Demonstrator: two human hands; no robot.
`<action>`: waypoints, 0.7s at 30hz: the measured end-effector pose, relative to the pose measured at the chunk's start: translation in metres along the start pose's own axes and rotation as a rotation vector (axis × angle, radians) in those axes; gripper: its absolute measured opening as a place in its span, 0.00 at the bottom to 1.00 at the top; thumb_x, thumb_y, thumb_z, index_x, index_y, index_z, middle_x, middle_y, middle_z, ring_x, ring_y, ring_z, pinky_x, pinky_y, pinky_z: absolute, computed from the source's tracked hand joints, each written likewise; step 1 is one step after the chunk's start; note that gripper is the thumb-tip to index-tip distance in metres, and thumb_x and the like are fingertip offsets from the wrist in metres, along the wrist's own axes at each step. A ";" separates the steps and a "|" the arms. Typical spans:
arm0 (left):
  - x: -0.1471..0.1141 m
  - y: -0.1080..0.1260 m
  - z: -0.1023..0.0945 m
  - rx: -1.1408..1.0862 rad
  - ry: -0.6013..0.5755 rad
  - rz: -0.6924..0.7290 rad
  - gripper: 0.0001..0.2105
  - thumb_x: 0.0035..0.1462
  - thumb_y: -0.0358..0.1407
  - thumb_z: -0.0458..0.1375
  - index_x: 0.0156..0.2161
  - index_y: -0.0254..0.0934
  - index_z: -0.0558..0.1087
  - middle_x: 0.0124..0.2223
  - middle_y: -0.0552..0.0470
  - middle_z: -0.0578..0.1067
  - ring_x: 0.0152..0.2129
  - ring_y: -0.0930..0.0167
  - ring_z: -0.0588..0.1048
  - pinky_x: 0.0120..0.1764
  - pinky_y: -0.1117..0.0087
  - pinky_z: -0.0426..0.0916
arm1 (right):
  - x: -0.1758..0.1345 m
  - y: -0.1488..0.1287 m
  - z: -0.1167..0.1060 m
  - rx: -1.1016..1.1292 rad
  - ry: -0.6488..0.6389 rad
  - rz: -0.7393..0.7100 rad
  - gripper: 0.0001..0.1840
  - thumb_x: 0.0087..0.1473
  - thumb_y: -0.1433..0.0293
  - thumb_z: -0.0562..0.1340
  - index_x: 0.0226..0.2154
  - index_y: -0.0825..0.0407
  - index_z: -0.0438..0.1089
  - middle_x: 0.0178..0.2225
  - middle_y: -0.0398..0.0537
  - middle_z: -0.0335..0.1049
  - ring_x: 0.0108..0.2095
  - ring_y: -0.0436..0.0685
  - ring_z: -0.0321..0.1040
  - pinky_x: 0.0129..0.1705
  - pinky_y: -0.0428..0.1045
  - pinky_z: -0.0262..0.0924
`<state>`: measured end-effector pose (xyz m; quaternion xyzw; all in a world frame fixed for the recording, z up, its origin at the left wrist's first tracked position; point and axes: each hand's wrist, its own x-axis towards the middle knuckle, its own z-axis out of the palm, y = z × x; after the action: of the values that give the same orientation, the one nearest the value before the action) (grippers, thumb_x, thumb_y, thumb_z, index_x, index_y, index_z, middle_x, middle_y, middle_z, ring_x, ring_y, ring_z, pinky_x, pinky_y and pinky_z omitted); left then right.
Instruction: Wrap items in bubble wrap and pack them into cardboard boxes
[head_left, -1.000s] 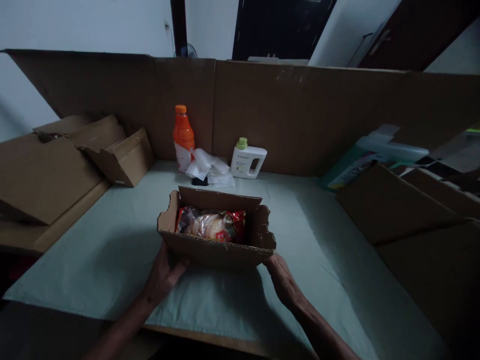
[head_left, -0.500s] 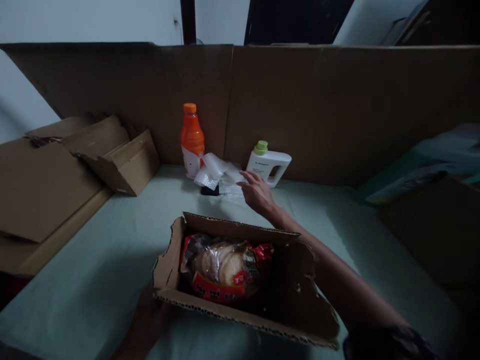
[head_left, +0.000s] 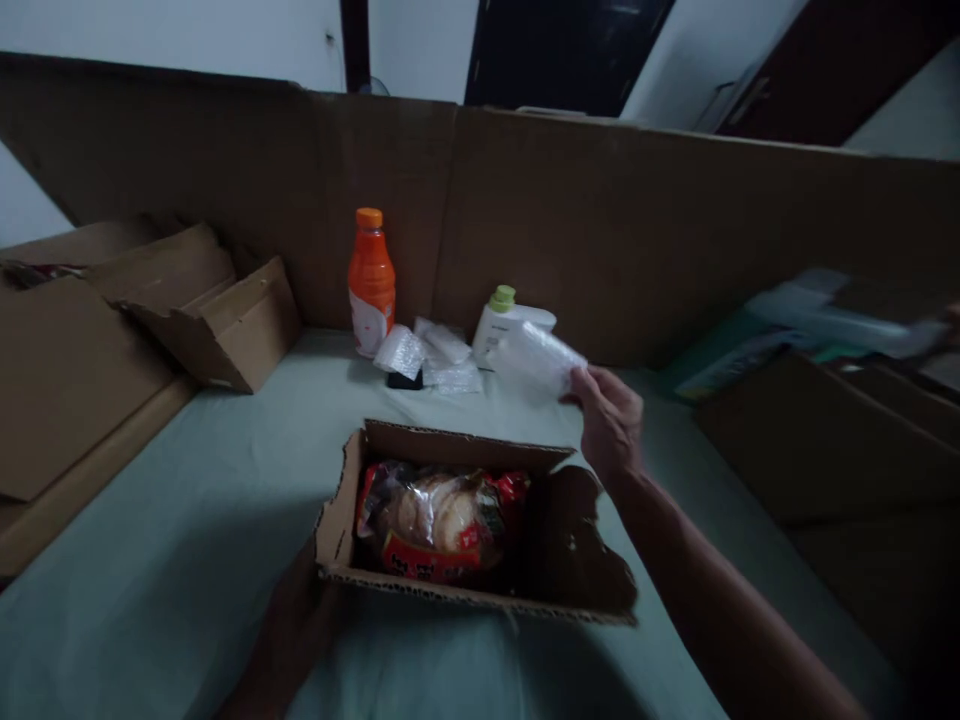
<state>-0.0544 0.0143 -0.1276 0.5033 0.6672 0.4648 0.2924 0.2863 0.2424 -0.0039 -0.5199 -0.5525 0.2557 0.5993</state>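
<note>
In the head view, the right hand (head_left: 613, 425) is pinching a bubble-wrap piece (head_left: 541, 358) in front of the white bottle (head_left: 493, 325), beyond the cardboard box (head_left: 457, 447). The left hand (head_left: 298, 610) is touching the box's near left corner; I cannot tell its grip. A packet (head_left: 439, 520) is lying inside.

We take this for a room in a home: beyond the cardboard screen (head_left: 637, 220) we see plain white walls (head_left: 187, 35), a far-right brown door (head_left: 832, 80) with a handle, and, nearer, household bottles (head_left: 371, 280) on a green cloth (head_left: 142, 540).
</note>
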 end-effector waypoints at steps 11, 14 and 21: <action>0.002 -0.009 -0.021 -0.031 -0.074 -0.086 0.26 0.49 0.46 0.61 0.54 0.39 0.71 0.46 0.46 0.79 0.47 0.56 0.77 0.53 0.56 0.72 | -0.166 0.013 -0.167 -0.099 0.131 0.573 0.23 0.54 0.54 0.65 0.46 0.51 0.68 0.45 0.54 0.73 0.39 0.58 0.74 0.29 0.48 0.68; -0.002 0.004 -0.030 -0.017 -0.086 -0.073 0.28 0.48 0.45 0.63 0.56 0.42 0.69 0.51 0.46 0.78 0.52 0.54 0.74 0.57 0.52 0.68 | -0.173 -0.001 -0.170 -0.340 0.107 0.264 0.23 0.56 0.56 0.64 0.51 0.50 0.68 0.50 0.56 0.72 0.43 0.60 0.72 0.38 0.53 0.70; -0.021 0.028 -0.020 -0.086 -0.167 0.049 0.34 0.52 0.45 0.63 0.63 0.39 0.63 0.61 0.41 0.71 0.62 0.54 0.66 0.65 0.53 0.58 | -0.210 -0.011 -0.108 -0.399 -0.554 -0.241 0.36 0.59 0.59 0.64 0.67 0.45 0.56 0.65 0.58 0.60 0.64 0.67 0.60 0.60 0.64 0.64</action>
<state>-0.0537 -0.0107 -0.0953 0.5436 0.6074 0.4564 0.3567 0.3296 0.0167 -0.0611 -0.4688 -0.7902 0.2015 0.3394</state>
